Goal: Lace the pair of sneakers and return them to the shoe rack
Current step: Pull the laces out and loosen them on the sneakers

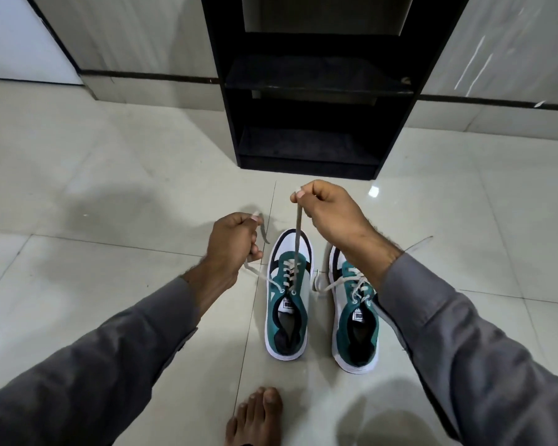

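Note:
Two white, teal and black sneakers stand side by side on the tiled floor, toes pointing away from me. The left sneaker has a grey-white lace through its eyelets. My left hand grips one end of that lace, pulled out to the left. My right hand pinches the other end and holds it taut above the toe. The right sneaker is laced, its loose lace ends lying on the floor; my right forearm covers part of it.
A black shoe rack with open shelves stands against the wall straight ahead, just beyond the sneakers. My bare foot rests on the floor at the bottom centre. Glossy tiles stretch out left and right.

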